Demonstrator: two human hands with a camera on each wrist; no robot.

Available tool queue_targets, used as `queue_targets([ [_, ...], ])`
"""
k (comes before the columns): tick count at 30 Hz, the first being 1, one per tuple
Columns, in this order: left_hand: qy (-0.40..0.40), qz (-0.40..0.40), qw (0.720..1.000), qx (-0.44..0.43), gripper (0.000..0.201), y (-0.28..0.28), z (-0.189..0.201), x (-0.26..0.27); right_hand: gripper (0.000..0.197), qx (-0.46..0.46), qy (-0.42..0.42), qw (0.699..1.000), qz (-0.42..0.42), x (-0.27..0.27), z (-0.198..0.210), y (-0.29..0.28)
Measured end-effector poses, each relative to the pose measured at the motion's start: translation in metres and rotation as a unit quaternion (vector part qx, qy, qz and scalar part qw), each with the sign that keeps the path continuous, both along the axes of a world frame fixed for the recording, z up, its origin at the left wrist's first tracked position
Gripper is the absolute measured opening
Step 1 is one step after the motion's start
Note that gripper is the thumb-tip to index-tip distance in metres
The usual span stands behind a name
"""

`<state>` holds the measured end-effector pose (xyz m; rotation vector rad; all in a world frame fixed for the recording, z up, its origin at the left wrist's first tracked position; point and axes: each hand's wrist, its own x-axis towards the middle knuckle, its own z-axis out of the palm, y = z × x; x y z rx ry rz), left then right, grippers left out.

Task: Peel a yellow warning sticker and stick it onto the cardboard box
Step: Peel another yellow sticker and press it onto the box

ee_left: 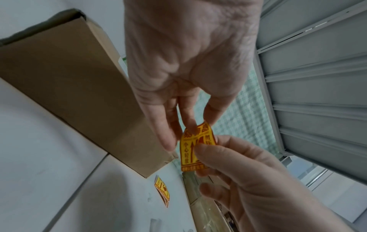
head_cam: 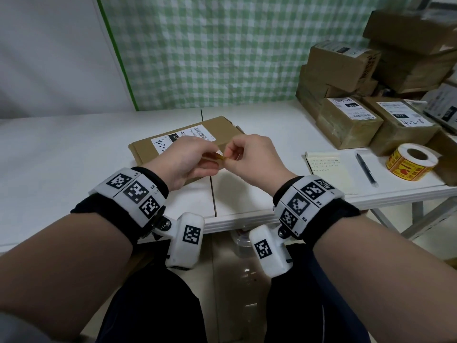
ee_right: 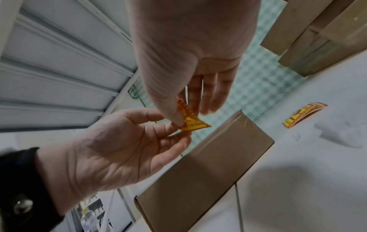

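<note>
Hands meet at frame centre above the flat cardboard box [head_cam: 183, 142], left hand [head_cam: 183, 159] and right hand [head_cam: 249, 157] both pinching the small yellow warning sticker [ee_left: 195, 149], which already curls and could fold onto itself.

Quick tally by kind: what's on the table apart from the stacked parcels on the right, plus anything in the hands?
Flat brown cardboard box: 1
Roll of yellow warning stickers: 1
Black pen: 1
Open paper notebook: 1
Loose yellow warning sticker, pinched by left hand and right hand: 1
Total: 5
</note>
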<state>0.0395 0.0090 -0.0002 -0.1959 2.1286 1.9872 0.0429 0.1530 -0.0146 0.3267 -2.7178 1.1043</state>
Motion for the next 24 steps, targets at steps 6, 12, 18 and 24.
queue_targets([
  [6,-0.004,-0.026,0.999,-0.021,0.024,-0.012,-0.005,0.002,0.010,-0.106,-0.018,0.994,-0.032,-0.004,-0.003,0.001],
  [12,0.129,0.070,0.982,-0.122,0.006,-0.026,-0.009,-0.001,0.014,-0.247,-0.117,0.961,-0.037,-0.003,-0.006,0.002],
  [18,0.195,0.078,0.852,-0.480,0.045,-0.042,-0.018,-0.009,0.016,-0.249,-0.134,0.958,-0.048,-0.005,-0.013,0.001],
  [24,0.109,0.024,0.834,-0.540,0.067,-0.061,-0.036,-0.022,0.022,-0.228,-0.165,0.958,-0.056,-0.014,-0.023,-0.004],
])
